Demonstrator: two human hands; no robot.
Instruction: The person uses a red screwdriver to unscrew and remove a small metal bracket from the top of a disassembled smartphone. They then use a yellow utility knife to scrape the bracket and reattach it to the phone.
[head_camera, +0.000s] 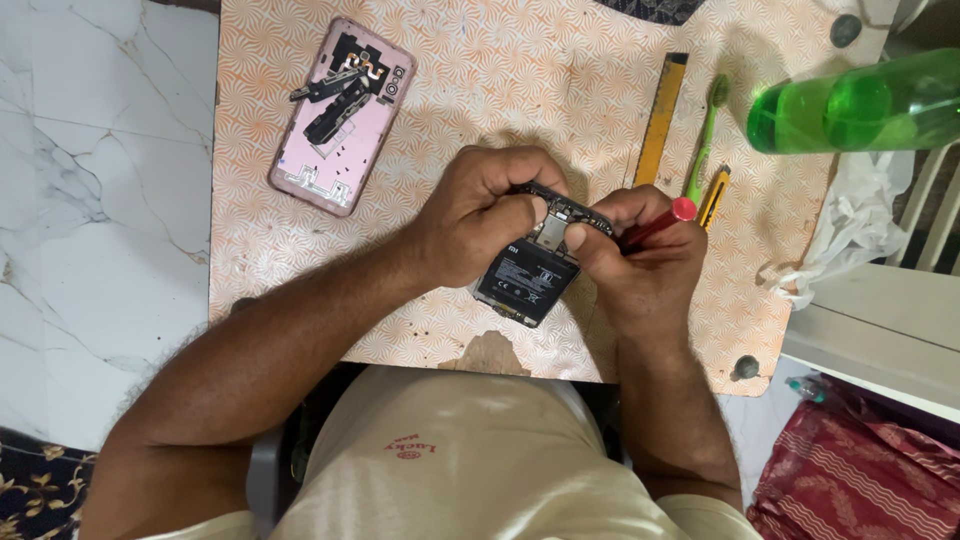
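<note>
Orange patterned table (500, 90), pink phone back cover (342, 115), yellow ruler (661, 118), green toothbrush (704, 140), yellow cutter (714, 195)

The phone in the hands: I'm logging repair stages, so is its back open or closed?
Open. The phone shows its bare black battery and circuit board, and the pink back cover lies apart on the table.

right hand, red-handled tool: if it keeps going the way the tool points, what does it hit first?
The right hand aims its red-handled tool down-left, so it would likely meet the top edge of the opened phone, then the left hand gripping it. The tip is hidden, so depth is uncertain.
</note>
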